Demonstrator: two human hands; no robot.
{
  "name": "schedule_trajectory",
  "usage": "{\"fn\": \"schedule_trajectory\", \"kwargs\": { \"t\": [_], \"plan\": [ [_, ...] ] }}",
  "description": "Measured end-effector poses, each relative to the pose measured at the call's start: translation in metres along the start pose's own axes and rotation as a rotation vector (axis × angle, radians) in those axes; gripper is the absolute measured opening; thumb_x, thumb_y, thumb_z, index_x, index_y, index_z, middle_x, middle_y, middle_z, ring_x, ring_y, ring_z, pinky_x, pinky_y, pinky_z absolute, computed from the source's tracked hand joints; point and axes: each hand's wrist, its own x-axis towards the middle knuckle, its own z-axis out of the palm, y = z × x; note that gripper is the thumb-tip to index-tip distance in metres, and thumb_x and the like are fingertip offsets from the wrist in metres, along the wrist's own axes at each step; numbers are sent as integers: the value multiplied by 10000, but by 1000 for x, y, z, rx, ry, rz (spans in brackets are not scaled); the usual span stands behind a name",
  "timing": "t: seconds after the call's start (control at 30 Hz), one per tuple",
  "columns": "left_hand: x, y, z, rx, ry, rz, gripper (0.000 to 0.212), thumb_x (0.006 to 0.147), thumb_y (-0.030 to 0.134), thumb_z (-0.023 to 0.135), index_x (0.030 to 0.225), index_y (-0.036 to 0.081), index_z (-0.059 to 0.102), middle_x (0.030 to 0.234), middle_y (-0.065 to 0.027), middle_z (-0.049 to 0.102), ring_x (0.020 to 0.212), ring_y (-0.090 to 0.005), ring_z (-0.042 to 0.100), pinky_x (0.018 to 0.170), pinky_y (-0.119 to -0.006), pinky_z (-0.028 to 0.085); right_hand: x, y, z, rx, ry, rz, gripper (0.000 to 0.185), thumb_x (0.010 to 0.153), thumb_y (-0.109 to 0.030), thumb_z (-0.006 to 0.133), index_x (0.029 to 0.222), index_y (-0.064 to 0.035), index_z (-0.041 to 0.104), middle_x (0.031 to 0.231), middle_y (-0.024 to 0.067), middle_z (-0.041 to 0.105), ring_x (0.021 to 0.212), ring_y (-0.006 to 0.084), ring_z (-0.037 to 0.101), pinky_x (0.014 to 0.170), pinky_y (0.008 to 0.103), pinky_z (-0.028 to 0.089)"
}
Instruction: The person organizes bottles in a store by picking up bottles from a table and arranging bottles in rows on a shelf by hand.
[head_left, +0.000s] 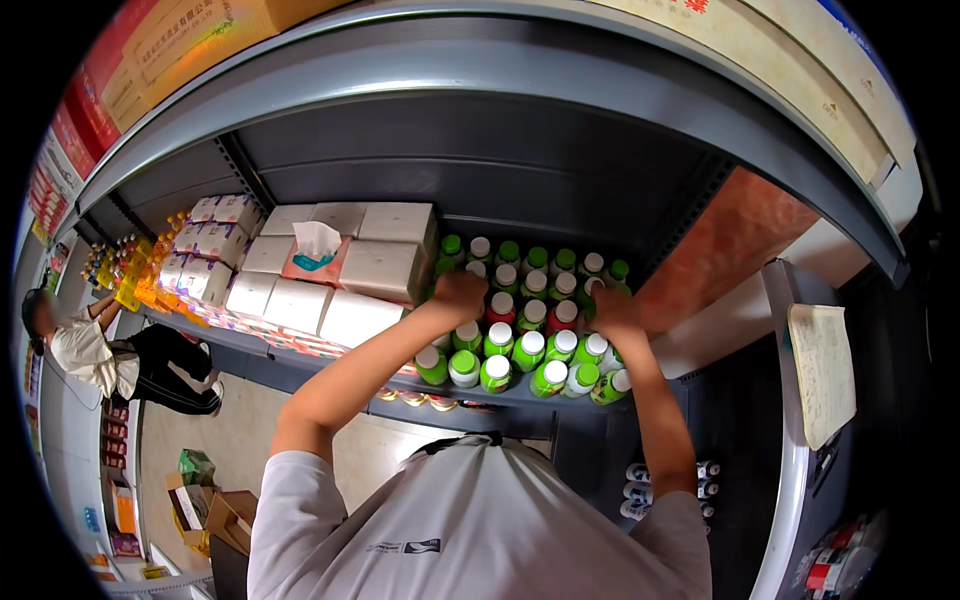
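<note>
Rows of green plastic bottles (532, 343) stand upright on a dark metal shelf, some with white caps and some with green. Two bottles with red labels (501, 309) stand among them. At the left side of the rows, my left hand (460, 295) reaches down over the bottles, its fingers blurred and partly hidden. My right hand (616, 309) is at the right side, its fingers against a white-capped bottle (594, 286); whether they close round it cannot be told. Left of the bottles are stacked white tissue packs (292, 301), with one pink tissue pack (318, 259) on top, a tissue sticking out.
An upper shelf edge (465, 64) curves above my hands, carrying cardboard boxes (202, 45). A handwritten paper (821, 371) hangs at the right. Far left, a person (112, 352) holds a yellow item near yellow bottles (154, 259). Opened cartons (229, 517) stand on the floor.
</note>
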Motion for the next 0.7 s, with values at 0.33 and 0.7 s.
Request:
{"fn": "schedule_trajectory", "kwargs": {
  "t": [0.33,0.7],
  "plan": [
    [-65,-52,-132,-461,698,215,410,911,317,740,1213,47,674,1039,-152,719,1033,-321,668,891,-455,547,-41,38,-117,808,527,-109,396,823,-175,822,1180,-79,679,1051,96,726,982,256,698,855,369,548],
    [-38,-66,-142,-2532,284,540,499,1040,469,559,1258,23,607,1082,-155,701,1085,-303,662,1026,-450,515,-36,62,-145,2502,198,-424,277,927,-191,614,1159,-44,651,992,111,659,954,234,656,879,321,573]
  ]
}}
